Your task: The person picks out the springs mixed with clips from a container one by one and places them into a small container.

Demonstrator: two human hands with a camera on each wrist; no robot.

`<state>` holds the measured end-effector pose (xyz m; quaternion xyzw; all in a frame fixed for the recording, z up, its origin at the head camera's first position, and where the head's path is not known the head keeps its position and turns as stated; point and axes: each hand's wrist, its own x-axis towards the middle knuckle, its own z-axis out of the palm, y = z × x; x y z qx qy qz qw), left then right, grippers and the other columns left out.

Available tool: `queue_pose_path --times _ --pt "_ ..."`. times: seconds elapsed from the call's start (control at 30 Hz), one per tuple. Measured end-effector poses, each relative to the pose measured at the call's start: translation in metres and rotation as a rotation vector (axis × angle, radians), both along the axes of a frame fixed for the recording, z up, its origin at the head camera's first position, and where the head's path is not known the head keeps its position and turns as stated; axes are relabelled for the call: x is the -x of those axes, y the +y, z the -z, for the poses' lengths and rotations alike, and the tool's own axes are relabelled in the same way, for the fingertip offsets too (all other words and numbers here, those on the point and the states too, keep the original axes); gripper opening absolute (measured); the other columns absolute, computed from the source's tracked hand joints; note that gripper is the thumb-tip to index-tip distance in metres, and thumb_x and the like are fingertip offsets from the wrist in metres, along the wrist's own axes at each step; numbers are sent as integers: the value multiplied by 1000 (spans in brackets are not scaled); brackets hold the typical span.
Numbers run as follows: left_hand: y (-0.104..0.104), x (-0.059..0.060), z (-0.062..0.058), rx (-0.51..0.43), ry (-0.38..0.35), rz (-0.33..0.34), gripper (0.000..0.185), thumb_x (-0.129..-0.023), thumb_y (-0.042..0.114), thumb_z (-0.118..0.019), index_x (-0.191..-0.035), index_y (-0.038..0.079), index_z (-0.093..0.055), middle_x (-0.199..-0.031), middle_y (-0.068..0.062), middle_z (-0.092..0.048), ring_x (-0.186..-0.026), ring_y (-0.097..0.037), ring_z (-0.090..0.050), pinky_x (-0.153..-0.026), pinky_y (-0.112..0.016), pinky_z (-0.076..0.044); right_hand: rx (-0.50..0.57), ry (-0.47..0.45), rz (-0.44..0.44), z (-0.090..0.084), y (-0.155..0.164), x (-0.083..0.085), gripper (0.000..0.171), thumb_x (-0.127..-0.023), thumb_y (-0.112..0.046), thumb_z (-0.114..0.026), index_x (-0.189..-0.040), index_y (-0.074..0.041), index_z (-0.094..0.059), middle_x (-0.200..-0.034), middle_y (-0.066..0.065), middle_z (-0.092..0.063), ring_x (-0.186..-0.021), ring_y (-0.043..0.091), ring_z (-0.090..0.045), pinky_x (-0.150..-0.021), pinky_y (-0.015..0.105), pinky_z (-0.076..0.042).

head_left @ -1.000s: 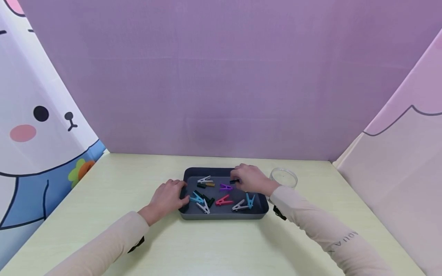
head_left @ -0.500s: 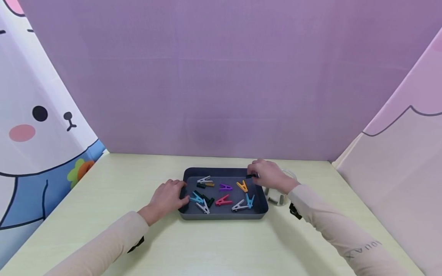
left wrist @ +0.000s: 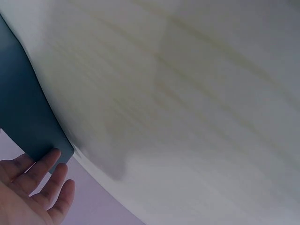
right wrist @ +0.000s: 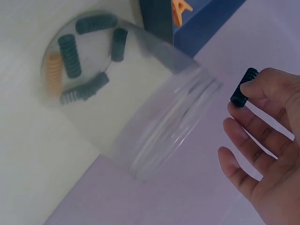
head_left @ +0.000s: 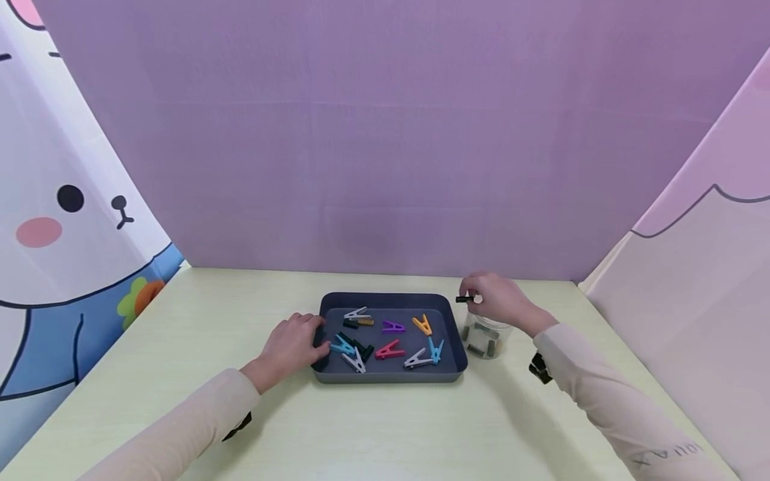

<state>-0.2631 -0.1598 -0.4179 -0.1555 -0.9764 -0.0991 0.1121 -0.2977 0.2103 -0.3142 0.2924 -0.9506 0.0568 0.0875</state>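
My right hand [head_left: 498, 298] pinches a small dark green ribbed cylinder [right wrist: 244, 87] between thumb and fingertips, the other fingers spread loosely. It is above the mouth of a clear jar [head_left: 494, 344], which stands right of the tray. In the right wrist view several dark green ribbed cylinders [right wrist: 70, 56] and a tan one [right wrist: 54, 74] lie at the jar's bottom. My left hand [head_left: 291, 347] holds the left wall of the dark grey tray [head_left: 391, 377], its thumb over the rim; in the left wrist view the fingers [left wrist: 40, 171] touch the outer wall.
Inside the tray lie small clips: red [head_left: 390, 349], purple [head_left: 394, 326], orange [head_left: 422, 325], several blue and white ones. Dark ribbed cylinders [head_left: 367, 352] and a tan one [head_left: 365, 322] are among them. A purple cloth [head_left: 385, 167] hangs behind the table [head_left: 385, 427].
My right hand has moved right with the ribbed cylinder, from over the tray to over the jar, uncovering the orange clip. The left hand has stayed at the tray.
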Motion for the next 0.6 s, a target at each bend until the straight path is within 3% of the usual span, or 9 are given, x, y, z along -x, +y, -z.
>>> queue_pose_path --times 0.6 --pt "-1 1 2 0 24 7 42 -77 38 -66 -106 8 -63 -104 -9 -65 -90 -26 -58 -75 -41 -50 31 4 96 12 34 -5 13 -73 -8 -66 -85 -12 -66 -77 0 -59 -72 17 -55 -56 32 -43"
